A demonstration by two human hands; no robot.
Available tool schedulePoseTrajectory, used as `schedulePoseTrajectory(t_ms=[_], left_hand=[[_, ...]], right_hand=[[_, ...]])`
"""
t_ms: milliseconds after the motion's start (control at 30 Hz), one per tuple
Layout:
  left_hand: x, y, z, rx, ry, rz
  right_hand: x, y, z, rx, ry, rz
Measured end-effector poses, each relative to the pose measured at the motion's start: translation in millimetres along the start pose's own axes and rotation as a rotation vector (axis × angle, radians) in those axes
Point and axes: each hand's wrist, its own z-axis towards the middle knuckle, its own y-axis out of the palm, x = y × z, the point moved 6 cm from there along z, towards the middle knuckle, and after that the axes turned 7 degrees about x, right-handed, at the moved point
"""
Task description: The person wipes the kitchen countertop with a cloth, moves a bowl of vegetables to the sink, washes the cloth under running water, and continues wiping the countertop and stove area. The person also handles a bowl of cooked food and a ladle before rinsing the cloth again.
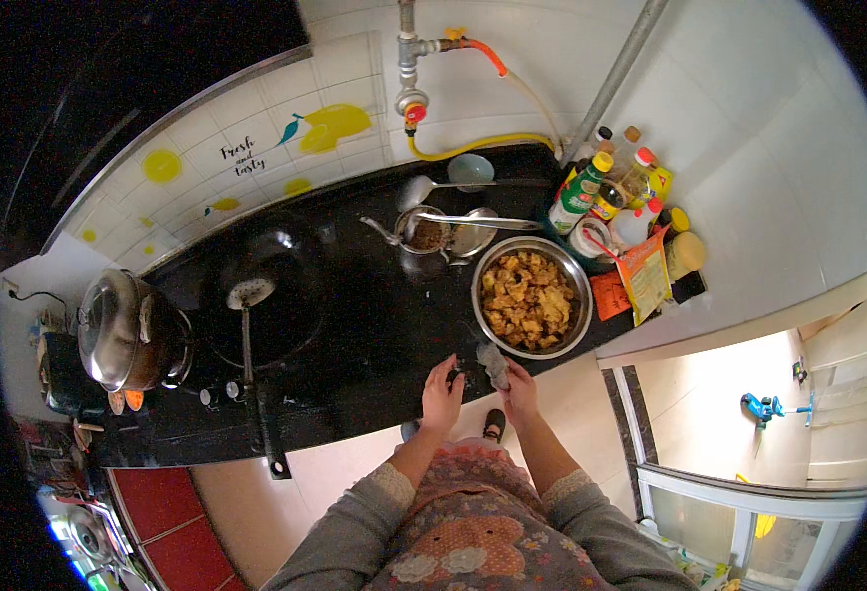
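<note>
At the counter's front edge, my right hand (521, 394) is closed on a crumpled, greyish, see-through piece of plastic (492, 365), whose exact kind I cannot make out. Just left of it, my left hand (441, 396) has loosely curved fingers, with a dark gap between thumb and forefinger. A steel bowl (477, 313) of browned, coated food chunks (529, 300) sits beyond my right hand.
Left on the black counter (374, 394), a wok (300, 340) holds a skimmer (250, 294), beside a lidded pot (113, 330). Behind the bowl are small metal pots (421, 231), ladles (473, 223) and a blue bowl (470, 171). Seasoning bottles (581, 197) crowd the right corner.
</note>
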Motion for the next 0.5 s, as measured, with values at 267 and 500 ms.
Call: schedulePoseTrajectory(t_ms=[267, 500], left_hand=[[15, 93, 22, -0.034, -0.254, 0.067], [35, 120, 17, 0.222, -0.616, -0.774]], right_hand=[[-37, -53, 22, -0.010, 0.062, -0.032], [-71, -89, 49, -0.086, 0.094, -0.051]])
